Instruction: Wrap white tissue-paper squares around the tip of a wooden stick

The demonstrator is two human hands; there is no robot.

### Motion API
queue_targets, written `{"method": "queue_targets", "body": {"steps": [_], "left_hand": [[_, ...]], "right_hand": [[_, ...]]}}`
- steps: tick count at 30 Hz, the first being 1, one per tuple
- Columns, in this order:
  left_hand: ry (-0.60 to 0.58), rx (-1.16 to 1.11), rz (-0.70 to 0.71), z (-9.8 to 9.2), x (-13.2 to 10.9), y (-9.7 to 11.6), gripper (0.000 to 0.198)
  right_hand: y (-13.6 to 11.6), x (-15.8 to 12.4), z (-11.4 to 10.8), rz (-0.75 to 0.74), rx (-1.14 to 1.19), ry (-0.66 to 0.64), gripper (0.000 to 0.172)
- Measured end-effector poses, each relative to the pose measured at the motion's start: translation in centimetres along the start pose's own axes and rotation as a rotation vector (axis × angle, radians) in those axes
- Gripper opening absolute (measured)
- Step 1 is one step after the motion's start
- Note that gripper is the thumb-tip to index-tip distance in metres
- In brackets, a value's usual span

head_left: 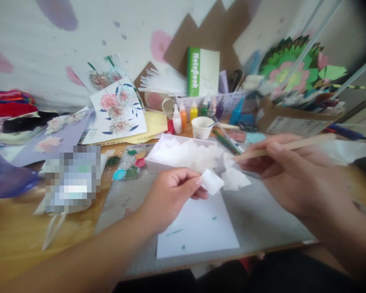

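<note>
My left hand [178,191] is closed, pinching a small white square of thin paper [212,182] between thumb and fingertips. A light wooden stick [301,143] is gripped in my right hand [286,175], which is slightly blurred; the tip points left, at crumpled white tissue pieces [236,179]. Behind my left hand stands a white box [161,164] filled with white tissue-like pieces [189,152]. Below the hands lies a white sheet [198,232] with small green bits or marks, on a grey cutting mat [262,228].
Small paint bottles [193,110] and a paper cup [201,127] stand behind the box. A paint palette [129,165] lies left of it. Farther back are a notebook [203,72], flower-covered cards [117,108] and a cardboard box [293,122] at right.
</note>
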State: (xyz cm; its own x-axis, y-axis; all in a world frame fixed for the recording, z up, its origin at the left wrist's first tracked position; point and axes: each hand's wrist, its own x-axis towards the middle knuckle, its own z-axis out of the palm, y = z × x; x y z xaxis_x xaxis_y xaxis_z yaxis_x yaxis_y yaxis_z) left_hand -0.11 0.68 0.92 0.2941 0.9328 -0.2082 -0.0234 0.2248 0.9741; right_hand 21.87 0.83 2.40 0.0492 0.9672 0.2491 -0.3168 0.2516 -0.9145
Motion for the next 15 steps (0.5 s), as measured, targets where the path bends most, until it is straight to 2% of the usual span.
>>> {"method": "queue_targets", "body": {"steps": [4,7,11,15], "left_hand": [[0.010,-0.011,0.008,-0.1,0.2,-0.3,0.013],[0.028,-0.010,-0.009,-0.1,0.2,-0.4,0.012],[0.056,-0.009,-0.028,0.0,0.2,-0.6,0.012],[0.007,-0.056,-0.012,0.0,0.1,-0.8,0.012]], "right_hand": [[0.2,0.7,-0.6,0.012,0.040,0.034,0.015],[-0.1,0.4,0.0,0.026,0.063,0.034,0.006],[-0.6,-0.3,1.2,0.087,0.056,-0.028,0.007],[-0.4,-0.8,1.9,0.130,0.016,-0.094,0.011]]}}
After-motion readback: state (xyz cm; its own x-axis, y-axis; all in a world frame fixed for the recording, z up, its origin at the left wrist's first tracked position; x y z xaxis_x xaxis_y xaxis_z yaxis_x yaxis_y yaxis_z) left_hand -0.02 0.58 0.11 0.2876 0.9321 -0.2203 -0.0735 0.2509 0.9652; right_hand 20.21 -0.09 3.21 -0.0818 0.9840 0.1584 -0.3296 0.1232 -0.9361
